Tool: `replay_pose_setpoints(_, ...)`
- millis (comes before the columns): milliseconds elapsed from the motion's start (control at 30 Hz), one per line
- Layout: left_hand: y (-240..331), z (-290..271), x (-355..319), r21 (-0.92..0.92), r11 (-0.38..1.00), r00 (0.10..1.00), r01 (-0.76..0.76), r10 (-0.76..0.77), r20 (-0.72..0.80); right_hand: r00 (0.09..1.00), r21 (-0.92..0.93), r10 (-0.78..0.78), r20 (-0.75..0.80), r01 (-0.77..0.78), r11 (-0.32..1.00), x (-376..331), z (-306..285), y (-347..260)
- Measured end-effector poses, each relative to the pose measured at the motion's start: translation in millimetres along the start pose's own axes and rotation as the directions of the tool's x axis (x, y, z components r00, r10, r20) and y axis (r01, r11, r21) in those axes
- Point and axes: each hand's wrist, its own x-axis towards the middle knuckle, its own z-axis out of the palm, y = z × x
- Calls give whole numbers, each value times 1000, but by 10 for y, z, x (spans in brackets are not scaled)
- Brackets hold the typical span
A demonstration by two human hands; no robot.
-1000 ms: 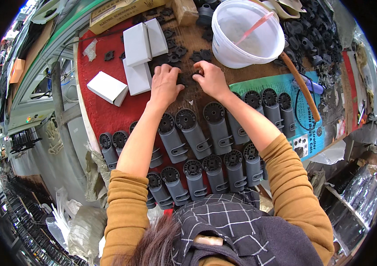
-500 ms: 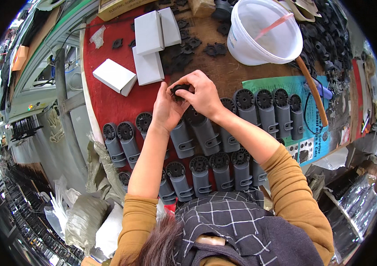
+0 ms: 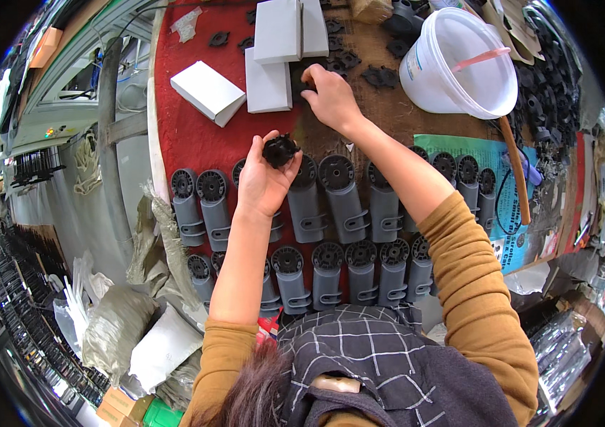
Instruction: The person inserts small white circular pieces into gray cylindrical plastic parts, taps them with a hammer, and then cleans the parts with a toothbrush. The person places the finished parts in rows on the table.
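Grey housings (image 3: 343,196) with round black-capped heads lie in two rows across the red-and-brown tabletop (image 3: 195,142), most of them below and between the two hands, the near row close to the person's chest. Beyond the right hand stands a white bucket (image 3: 459,64) with a pink stick in it, and just beside that hand, to its left, lie flat white boxes (image 3: 268,82); one more box sits tilted farther left. Scattered black discs (image 3: 380,76) lie loose on the brown patch around the right hand. The left hand (image 3: 263,185) is raised over the upper row, fingers curled around one small black disc (image 3: 279,149), held clear of the housings. The right hand (image 3: 331,96) is stretched out away from the left, fingertips pressed down among the loose discs by the boxes; whether it has closed on one cannot be told. By the look of it, this is the pick-up step, gathering discs for the housings. The next move would call for lining the held disc square over a housing head and seating it flat.
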Motion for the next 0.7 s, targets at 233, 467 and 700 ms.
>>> replay_pose_setpoints(233, -14, -163, -243, -44, 999, 999, -26, 25, -22, 993, -230, 117, 23, -109, 967, 48, 142, -123)
replay_pose_setpoints(467, -137, -150, -499, -94, 995, 1000, -22, 23, 7, 986, 257, 164, -24, -153, 954, -753, -429, -648)
replay_pose_setpoints(700, -327, 7, -1045, -127, 992, 995, 25, -12, 100, 927, -43, -307, -213, 305, 951, -1769, -641, -1439)
